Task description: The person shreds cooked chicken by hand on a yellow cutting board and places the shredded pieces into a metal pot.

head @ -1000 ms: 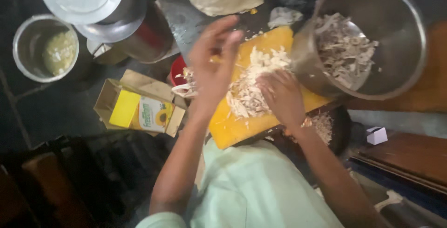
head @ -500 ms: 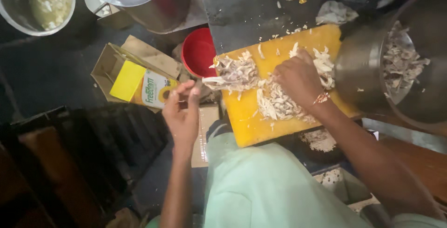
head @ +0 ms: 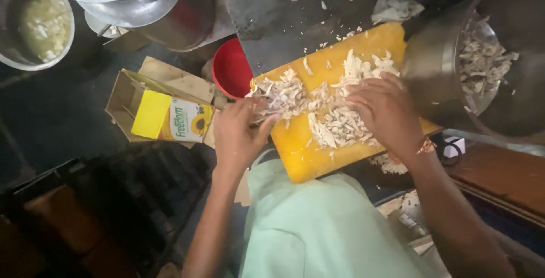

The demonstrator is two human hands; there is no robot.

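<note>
Dark tabletop [head: 272, 28] crowded with steel pots carries a yellow cutting board [head: 301, 153] on which pale shredded meat [head: 335, 122] lies in loose heaps. The left hand [head: 238, 133] rests at the board's near-left edge, its fingers pinched together on a tuft of shreds. The right hand [head: 386, 110] lies flat on the main heap, fingers spread and pressing down, holding nothing closed. A large steel pot [head: 454, 62] with more shreds stands touching the board's right end; a red bowl [head: 230, 70] sits just beside its left corner, a yellow carton [head: 170, 119] further left. The shreds look light, soft and stringy, likely to scatter, best gathered by scooping under cupped fingers.
</note>
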